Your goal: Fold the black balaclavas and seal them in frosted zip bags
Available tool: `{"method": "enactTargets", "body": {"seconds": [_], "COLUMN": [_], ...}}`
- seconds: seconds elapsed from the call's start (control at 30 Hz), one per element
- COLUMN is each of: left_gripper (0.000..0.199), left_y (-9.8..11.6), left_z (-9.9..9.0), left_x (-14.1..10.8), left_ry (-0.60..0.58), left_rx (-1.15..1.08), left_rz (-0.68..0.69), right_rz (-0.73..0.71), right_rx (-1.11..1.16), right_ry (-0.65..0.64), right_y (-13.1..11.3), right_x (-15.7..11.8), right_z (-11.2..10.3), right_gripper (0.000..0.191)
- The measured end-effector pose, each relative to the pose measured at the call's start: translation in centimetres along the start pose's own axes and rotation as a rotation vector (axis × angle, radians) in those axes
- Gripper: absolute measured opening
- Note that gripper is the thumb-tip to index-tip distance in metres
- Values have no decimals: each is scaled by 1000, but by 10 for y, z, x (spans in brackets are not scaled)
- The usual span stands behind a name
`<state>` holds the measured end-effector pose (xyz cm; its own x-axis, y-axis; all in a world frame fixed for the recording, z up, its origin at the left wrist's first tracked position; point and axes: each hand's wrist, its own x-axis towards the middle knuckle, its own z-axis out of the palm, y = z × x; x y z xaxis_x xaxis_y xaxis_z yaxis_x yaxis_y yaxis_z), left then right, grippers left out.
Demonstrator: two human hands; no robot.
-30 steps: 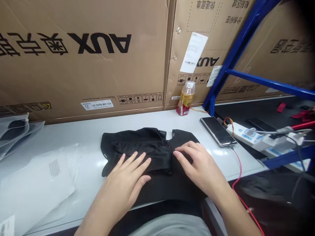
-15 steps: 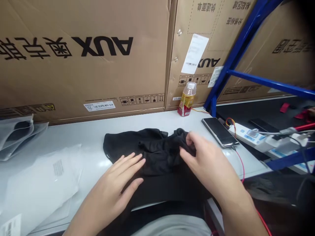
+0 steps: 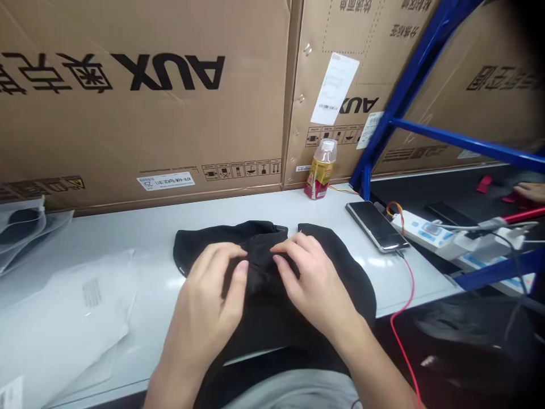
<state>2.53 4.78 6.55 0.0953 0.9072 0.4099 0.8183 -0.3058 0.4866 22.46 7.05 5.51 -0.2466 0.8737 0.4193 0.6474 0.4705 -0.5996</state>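
A black cloth garment (image 3: 340, 258) lies on the white table in front of me, one part spread to the left, another curving down over the front edge at the right. My left hand (image 3: 213, 284) is over its left half, thumb and fingers curled toward each other on the dark fabric. Facing it, my right hand (image 3: 304, 272) pinches the garment near its middle, thumb and forefinger close together. Between the hands the fabric is bunched, and its folds are hard to make out.
Large cardboard boxes (image 3: 191, 130) stand behind the table. Clear plastic bags (image 3: 68, 318) lie at left. A bottle (image 3: 320, 170), a phone (image 3: 377, 226) with a red cable and a power strip (image 3: 430, 232) are at right, by a blue frame (image 3: 455, 142). Another person's hand (image 3: 530, 192) shows far right.
My right hand has moved left toward the garment's middle, and the right part of the cloth now lies spread out. My left hand has curled its fingers and moved slightly right.
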Motion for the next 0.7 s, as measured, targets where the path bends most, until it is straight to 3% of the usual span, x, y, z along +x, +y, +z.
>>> {"method": "enactTargets", "body": {"seconds": [0.1,0.2,0.27,0.33,0.47,0.7], "left_gripper": [48,61,63,63,63,60], "left_y": [5,-6,-16,-26,-35,-25], "left_z": [23,38,40,41,43,48], "left_x": [11,11,3,-7,-21,-16], "left_ry": [-137,-354,-416,-408,-358,-317], "left_rx": [101,200,244,288,364,382], "left_rz": [88,111,125,153,207,228], "right_rz": [-66,-131,-126,-104,-76,-68], "right_rx": [-94,-135,-164,-179,-162,-43], "right_ry": [-31,-201,-327,-407,-448,-486], "right_y": [8,9,9,10,13,21], "right_x": [-2,-6,-10,-12,-13,-13], "right_z": [8,20,27,32,33,28], "right_gripper": [37,59,64,63,61,60]}}
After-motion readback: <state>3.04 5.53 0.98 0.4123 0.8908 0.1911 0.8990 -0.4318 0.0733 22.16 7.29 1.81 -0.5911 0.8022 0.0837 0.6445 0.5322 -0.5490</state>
